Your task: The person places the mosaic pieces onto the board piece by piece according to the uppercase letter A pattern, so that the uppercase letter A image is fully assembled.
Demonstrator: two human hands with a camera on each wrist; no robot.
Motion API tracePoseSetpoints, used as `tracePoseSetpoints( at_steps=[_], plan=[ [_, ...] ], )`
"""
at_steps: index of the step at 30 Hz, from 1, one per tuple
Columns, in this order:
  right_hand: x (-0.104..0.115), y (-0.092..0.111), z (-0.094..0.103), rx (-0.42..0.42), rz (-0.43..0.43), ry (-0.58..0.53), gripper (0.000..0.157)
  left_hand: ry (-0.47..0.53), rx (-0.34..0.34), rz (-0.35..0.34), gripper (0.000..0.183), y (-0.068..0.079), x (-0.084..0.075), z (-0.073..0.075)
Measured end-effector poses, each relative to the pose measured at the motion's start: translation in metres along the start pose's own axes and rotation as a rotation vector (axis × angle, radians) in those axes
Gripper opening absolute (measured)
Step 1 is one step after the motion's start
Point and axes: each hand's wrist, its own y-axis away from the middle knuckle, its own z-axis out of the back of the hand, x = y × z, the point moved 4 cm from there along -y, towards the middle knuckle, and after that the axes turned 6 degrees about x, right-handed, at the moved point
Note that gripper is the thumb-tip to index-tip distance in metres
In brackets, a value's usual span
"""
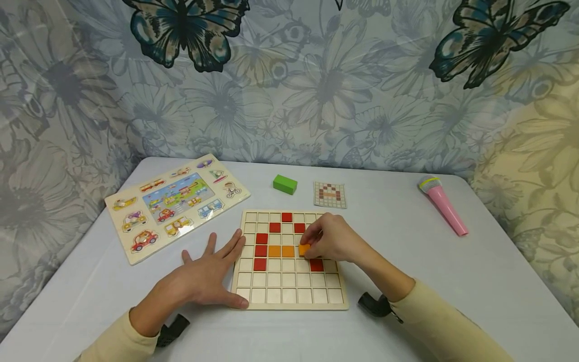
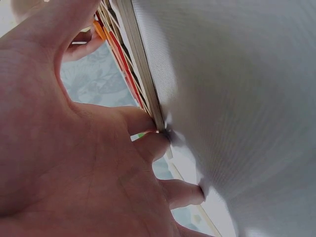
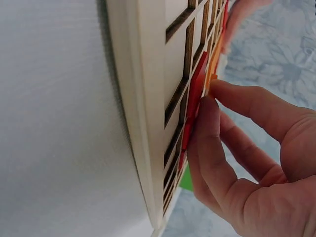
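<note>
A wooden grid board (image 1: 289, 306) lies flat on the table with square cells. Several red tiles (image 1: 260, 264) sit in its cells, along with two orange tiles (image 1: 287, 251) side by side in one row. Between thumb and fingertips, my right hand (image 1: 336, 239) pinches another orange square tile (image 1: 304, 249) at the board's surface, in the same row as those two. My left hand (image 1: 205, 276) is spread at the board's left side, with fingertips at the edge and the thumb by the near left corner. The right hand's fingers hide some cells on the right.
Behind the board are a green block (image 1: 285, 184) and a small pattern card (image 1: 329, 195) showing a coloured grid. A vehicle picture puzzle board (image 1: 131, 249) lies at the left. To the right rests a pink toy microphone (image 1: 447, 208). A floral curtain (image 1: 325, 100) hangs behind the table.
</note>
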Motion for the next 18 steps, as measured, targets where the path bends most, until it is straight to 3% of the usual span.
tracePoseSetpoints(
  at_steps=[18],
  plan=[
    [0.0089, -0.0027, -0.0063, 0.011, 0.041, 0.096, 0.015, 0.009, -0.007, -0.010, 0.136, 0.0018, 0.0005, -0.0003]
  ],
)
